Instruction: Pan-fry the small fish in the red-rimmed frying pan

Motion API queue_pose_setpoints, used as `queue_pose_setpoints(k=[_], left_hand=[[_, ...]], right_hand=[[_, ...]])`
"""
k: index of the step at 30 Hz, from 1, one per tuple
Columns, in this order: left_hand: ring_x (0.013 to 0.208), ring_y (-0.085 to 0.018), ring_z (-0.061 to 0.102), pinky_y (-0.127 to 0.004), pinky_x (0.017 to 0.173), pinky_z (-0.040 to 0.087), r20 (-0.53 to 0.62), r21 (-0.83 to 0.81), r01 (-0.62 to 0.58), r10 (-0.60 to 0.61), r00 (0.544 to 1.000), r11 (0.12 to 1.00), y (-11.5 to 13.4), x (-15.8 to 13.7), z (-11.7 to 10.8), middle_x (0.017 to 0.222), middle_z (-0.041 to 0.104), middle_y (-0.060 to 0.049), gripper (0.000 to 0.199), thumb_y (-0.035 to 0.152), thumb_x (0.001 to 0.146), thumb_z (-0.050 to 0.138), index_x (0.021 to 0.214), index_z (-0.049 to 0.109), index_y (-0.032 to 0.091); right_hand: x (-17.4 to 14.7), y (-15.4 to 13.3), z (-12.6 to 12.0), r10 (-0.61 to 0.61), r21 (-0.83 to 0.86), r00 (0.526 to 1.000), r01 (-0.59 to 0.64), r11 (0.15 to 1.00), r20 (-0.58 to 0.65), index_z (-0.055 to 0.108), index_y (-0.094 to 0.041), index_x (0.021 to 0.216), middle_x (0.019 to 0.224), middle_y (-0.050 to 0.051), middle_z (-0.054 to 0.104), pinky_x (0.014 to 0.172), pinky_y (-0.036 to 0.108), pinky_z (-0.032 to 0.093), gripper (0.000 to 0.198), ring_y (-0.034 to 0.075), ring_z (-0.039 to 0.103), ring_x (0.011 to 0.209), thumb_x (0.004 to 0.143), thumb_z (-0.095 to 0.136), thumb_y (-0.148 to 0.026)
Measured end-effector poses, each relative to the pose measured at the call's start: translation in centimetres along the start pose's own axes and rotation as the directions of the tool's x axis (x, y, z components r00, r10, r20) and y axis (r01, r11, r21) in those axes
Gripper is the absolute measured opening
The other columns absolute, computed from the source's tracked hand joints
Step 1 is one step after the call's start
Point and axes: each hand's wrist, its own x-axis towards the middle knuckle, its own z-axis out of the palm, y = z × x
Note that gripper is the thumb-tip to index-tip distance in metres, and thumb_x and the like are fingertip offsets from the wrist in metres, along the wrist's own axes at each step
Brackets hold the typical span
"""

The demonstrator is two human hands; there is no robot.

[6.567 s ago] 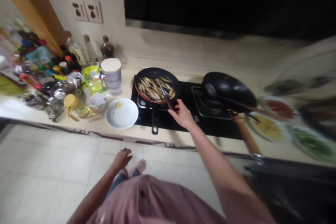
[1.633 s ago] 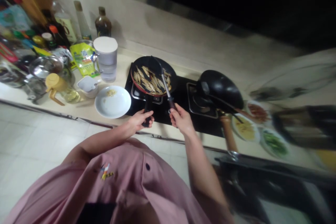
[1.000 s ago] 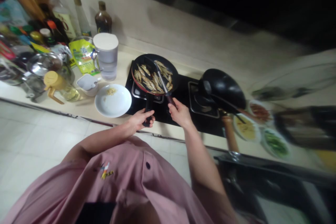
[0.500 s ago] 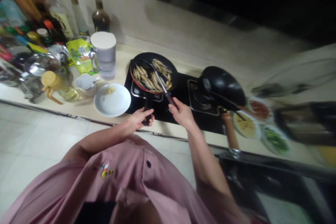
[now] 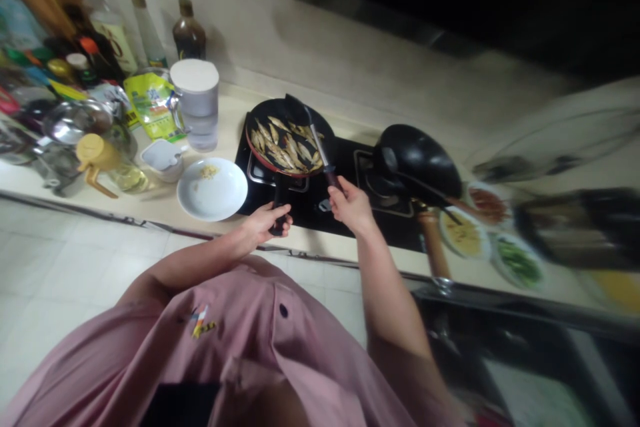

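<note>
My left hand (image 5: 271, 221) is closed around the black handle of a frying pan (image 5: 254, 113) with a red outside, which sits on the left burner. Several small browned fish (image 5: 283, 147) lie in the pan, spread over its bottom. In my right hand (image 5: 350, 203) is the dark handle of a spatula (image 5: 320, 145). Its black blade is raised over the pan's back right part and hides some fish behind it. To the left of the pan, a white plate (image 5: 195, 200) holds a little chopped yellowish food.
A black wok (image 5: 420, 157) sits tilted on the right burner. Beyond it stand dishes of sliced yellow food (image 5: 463, 235), chopped greens (image 5: 519, 261) and reddish food (image 5: 489, 205). On the left are a water pitcher (image 5: 199, 113), an oil jug (image 5: 125, 175) and several bottles.
The spatula has lifted from among the fish to above the pan's back right, and my right hand has shifted slightly right. Some fish lie more spread out. My left hand keeps its grip.
</note>
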Motion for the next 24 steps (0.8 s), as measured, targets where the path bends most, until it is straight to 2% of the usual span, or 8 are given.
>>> queue_pose_setpoints(k=[5, 9, 13, 16, 19, 24], left_hand=[[0.047, -0.007, 0.047, -0.019, 0.047, 0.038, 0.008, 0.004, 0.003, -0.003, 1.0, 1.0, 0.1, -0.1, 0.0, 0.064, 0.058, -0.001, 0.013, 0.017, 0.093, 0.064, 0.085, 0.055, 0.014], [0.047, -0.007, 0.049, -0.019, 0.047, 0.039, 0.013, 0.002, -0.002, 0.002, 1.0, 1.0, -0.1, 0.2, -0.2, 0.065, 0.058, -0.002, 0.015, 0.018, 0.092, 0.067, 0.083, 0.055, 0.014], [0.048, -0.008, 0.05, -0.02, 0.046, 0.04, 0.024, 0.002, -0.007, 0.007, 1.0, 1.0, -0.4, 0.6, -0.5, 0.064, 0.058, -0.002, 0.015, 0.018, 0.093, 0.066, 0.083, 0.056, 0.013], [0.048, -0.009, 0.051, -0.02, 0.046, 0.041, 0.032, 0.001, -0.012, 0.012, 0.999, 1.0, -0.4, 0.6, -0.5, 0.064, 0.059, -0.002, 0.016, 0.019, 0.091, 0.068, 0.083, 0.055, 0.014], [0.048, -0.008, 0.05, -0.02, 0.047, 0.041, 0.034, 0.006, -0.007, 0.007, 0.999, 1.0, -0.4, 0.4, -0.4, 0.064, 0.058, -0.001, 0.015, 0.019, 0.092, 0.067, 0.084, 0.055, 0.014], [0.047, -0.007, 0.049, -0.019, 0.047, 0.039, 0.036, 0.005, 0.004, -0.004, 0.999, 1.0, -0.1, 0.1, -0.2, 0.064, 0.058, -0.001, 0.015, 0.018, 0.093, 0.066, 0.086, 0.054, 0.014]], right_hand=[[1.0, -2.0, 1.6, 0.094, 0.175, 0.994, -0.102, 0.979, 0.05, 0.06, -0.018, 0.111, 0.051, -0.01, 0.044, 0.033, 0.017, 0.022, 0.042, 0.005, 0.034, 0.036, 0.08, 0.072, -0.044], [2.2, -3.0, 1.1, 0.146, 0.264, 0.983, -0.17, 0.949, 0.109, 0.056, -0.019, 0.091, 0.053, -0.007, 0.048, 0.032, 0.015, 0.023, 0.026, 0.004, 0.035, 0.037, 0.082, 0.074, -0.036], [3.0, -3.3, -0.3, 0.247, 0.379, 0.946, -0.311, 0.871, 0.207, 0.048, -0.02, 0.084, 0.053, -0.006, 0.049, 0.033, 0.012, 0.018, 0.021, 0.003, 0.032, 0.038, 0.085, 0.068, -0.026], [2.8, -3.3, -1.1, 0.281, 0.43, 0.915, -0.387, 0.816, 0.291, 0.045, -0.021, 0.084, 0.055, -0.006, 0.048, 0.033, 0.01, 0.016, 0.022, 0.002, 0.029, 0.039, 0.085, 0.067, -0.025], [2.0, -3.2, -1.6, 0.264, 0.441, 0.908, -0.393, 0.807, 0.326, 0.046, -0.02, 0.087, 0.055, -0.006, 0.048, 0.033, 0.01, 0.015, 0.024, 0.002, 0.029, 0.039, 0.082, 0.069, -0.025], [0.1, -3.2, -1.9, 0.195, 0.394, 0.914, -0.336, 0.856, 0.357, 0.05, -0.019, 0.09, 0.056, -0.005, 0.052, 0.034, 0.012, 0.015, 0.032, 0.002, 0.03, 0.039, 0.074, 0.077, -0.029]])
